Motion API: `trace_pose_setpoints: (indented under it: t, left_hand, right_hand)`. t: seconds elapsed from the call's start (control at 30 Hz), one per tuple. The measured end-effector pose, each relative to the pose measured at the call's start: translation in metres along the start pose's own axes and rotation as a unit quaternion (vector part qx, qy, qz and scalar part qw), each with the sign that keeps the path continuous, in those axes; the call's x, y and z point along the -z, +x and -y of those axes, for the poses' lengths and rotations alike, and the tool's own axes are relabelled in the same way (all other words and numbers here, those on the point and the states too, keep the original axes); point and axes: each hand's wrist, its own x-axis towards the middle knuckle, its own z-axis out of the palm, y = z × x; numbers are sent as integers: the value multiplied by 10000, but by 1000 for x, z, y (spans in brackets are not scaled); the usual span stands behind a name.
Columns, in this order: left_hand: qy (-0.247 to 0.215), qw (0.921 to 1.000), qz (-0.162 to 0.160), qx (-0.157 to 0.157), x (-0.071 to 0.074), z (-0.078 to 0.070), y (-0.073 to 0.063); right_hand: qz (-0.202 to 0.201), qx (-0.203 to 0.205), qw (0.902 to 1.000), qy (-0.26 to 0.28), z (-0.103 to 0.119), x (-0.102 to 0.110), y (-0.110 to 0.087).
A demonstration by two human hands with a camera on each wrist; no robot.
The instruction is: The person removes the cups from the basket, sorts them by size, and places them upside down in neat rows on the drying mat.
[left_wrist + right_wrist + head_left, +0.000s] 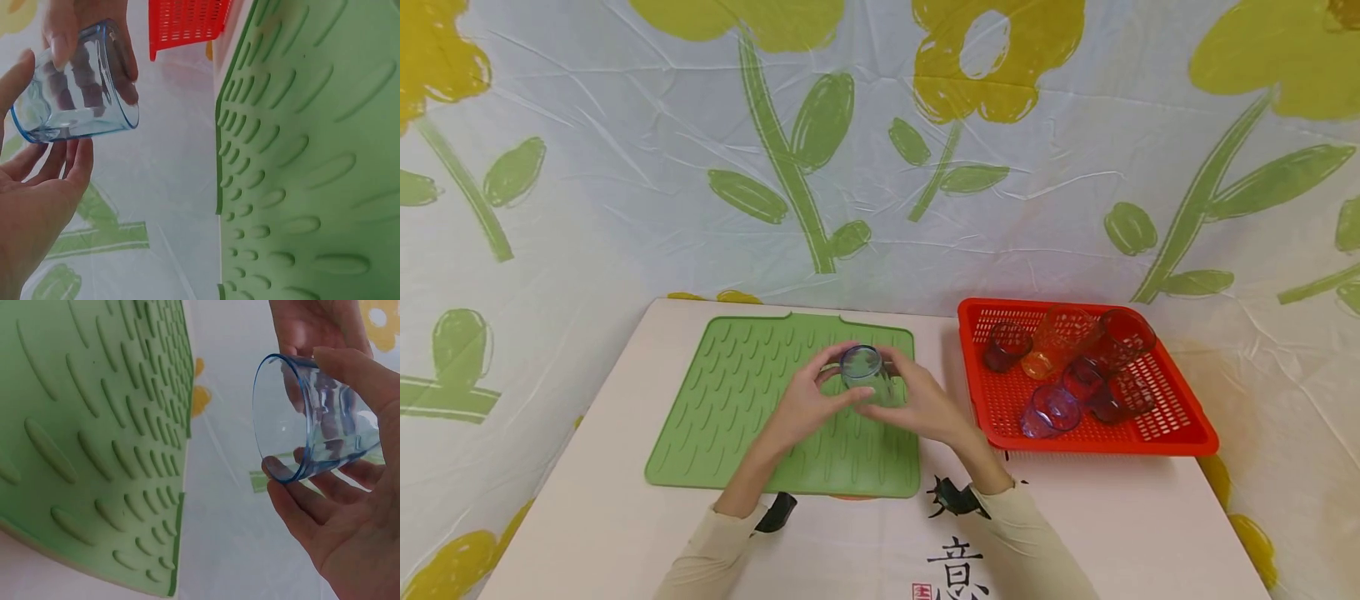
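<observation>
A clear drinking glass with a blue tint (862, 367) is held between both hands over the green ridged mat (737, 417). My left hand (805, 402) grips it from the left, thumb on the near side. On the opposite side my right hand (921, 404) curls its fingers and thumb around the wall. In the right wrist view the glass (281, 419) has its wide rim facing the mat (94, 444). The left wrist view shows the glass (81, 94) with fingers of both hands against it, seen partly through the wall.
A red perforated basket (977, 375) stands right of the mat. Inside lie several glasses, among them an orange-looking one (1060, 333) and a purple one (1051, 410). A flower-printed cloth (865, 192) hangs behind the table (587, 500), whose near part bears black written characters.
</observation>
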Motion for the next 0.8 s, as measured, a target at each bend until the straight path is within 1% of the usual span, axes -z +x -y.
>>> trace_pose_setpoints:
  t: [0.23, 0.4, 0.5, 0.67, 0.8]
  left_hand:
    - [410, 9991, -58, -67, 6, 2, 2]
    - [603, 9978, -247, -130, 14, 5, 4]
    - [673, 9969, -375, -177, 19, 8, 5]
    - [685, 9964, -496, -90, 26, 15, 4]
    - [801, 9955, -513, 45, 29, 17, 2]
  right_hand:
    - [-101, 150, 9998, -48, -3, -8, 13]
    - [-150, 98, 9998, -12, -6, -13, 23]
    - [-250, -37, 9997, 68, -9, -15, 30]
    - [-476, -430, 9979, 115, -16, -19, 42]
    - [-640, -606, 9960, 150, -24, -21, 50]
